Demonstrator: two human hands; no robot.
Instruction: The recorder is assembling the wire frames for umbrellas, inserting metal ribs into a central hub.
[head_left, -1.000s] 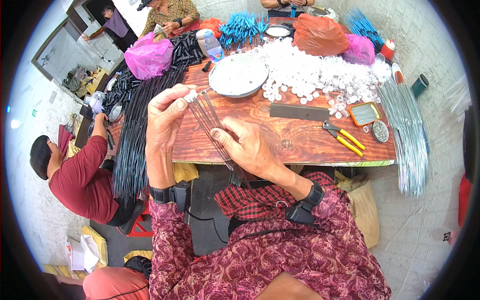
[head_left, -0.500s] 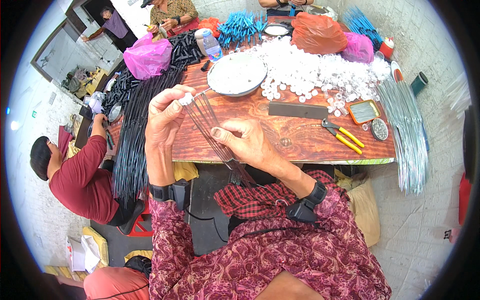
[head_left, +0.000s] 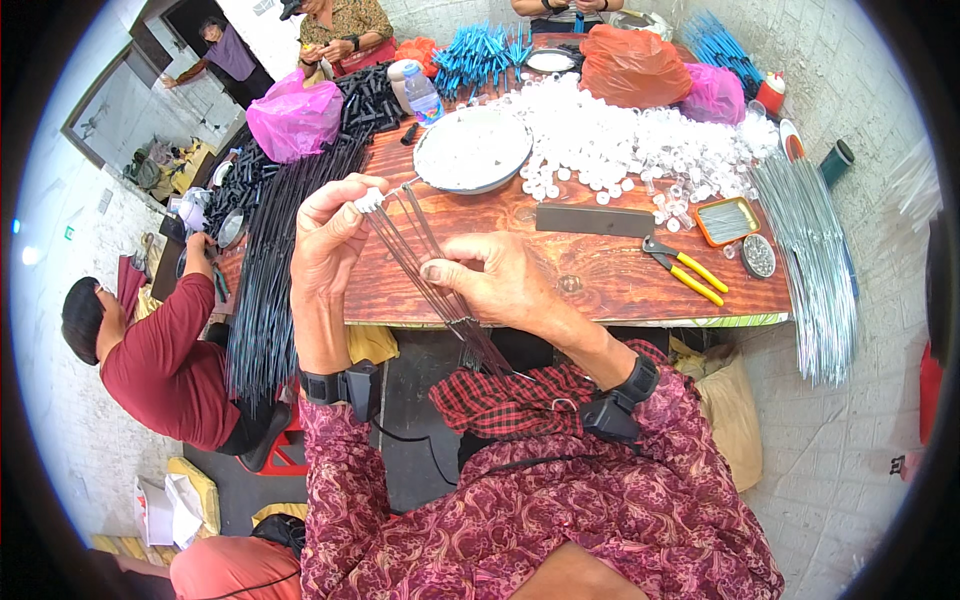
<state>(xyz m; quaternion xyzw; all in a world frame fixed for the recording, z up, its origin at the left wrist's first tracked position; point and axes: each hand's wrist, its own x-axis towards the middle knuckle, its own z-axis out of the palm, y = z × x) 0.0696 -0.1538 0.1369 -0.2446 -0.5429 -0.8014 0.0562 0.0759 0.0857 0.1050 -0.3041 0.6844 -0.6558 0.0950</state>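
Over the front of the table, my left hand (head_left: 328,232) pinches a small white plastic hub (head_left: 369,201) between thumb and fingers. Several thin dark metal ribs (head_left: 440,304), like those of an umbrella frame, fan out from the hub and slope down toward my lap. My right hand (head_left: 505,281) is closed, its thumb pressing ribs against the fingers partway along their length. The lower rib ends gather over a red and black checked cloth (head_left: 500,405). What the curled right fingers grip on their far side is hidden.
Beyond my hands stand a white bowl (head_left: 472,150) and a heap of white plastic rings (head_left: 590,135). A dark bar (head_left: 595,220), yellow-handled pliers (head_left: 688,272) and a pin tray (head_left: 728,222) lie right. Long rods (head_left: 810,275) overhang the right edge; black ribs (head_left: 280,250) overhang the left.
My hands stay in nearly the same place, both still on the rib bundle. Near the hub, the ribs are spread somewhat differently, with a wider gap between them.
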